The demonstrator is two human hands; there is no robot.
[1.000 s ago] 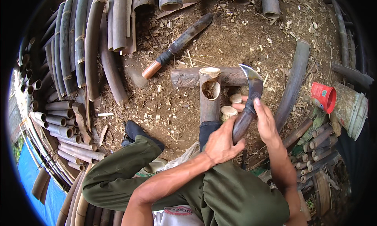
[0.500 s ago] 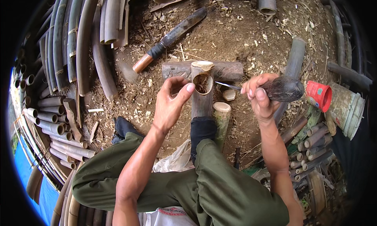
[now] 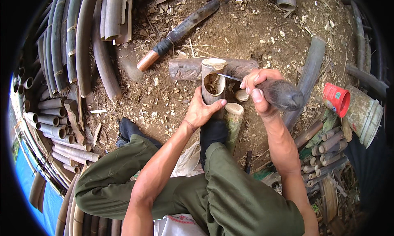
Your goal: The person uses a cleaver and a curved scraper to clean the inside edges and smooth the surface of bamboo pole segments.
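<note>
A short bamboo tube leans on a dark log, its side cut away in an oval hollow with shavings inside. Around the tube's lower part wraps my left hand, thumb across the front. My right hand grips a small knife by its thick dark handle. The thin blade points left, its tip at the upper right edge of the hollow. My foot in a dark sock is against the tube's lower end. A greenish bamboo piece stands just right of it.
A large machete lies on the chip-strewn dirt beyond. Bamboo poles and stacked tubes line the left. At right are a long bamboo piece, a red cup, a dirty pale bucket and more stacked tubes.
My left hand has come down from beside the hollow and taken hold of the tube lower down. The right hand has brought the knife left, its tip reaching the hollow's edge.
</note>
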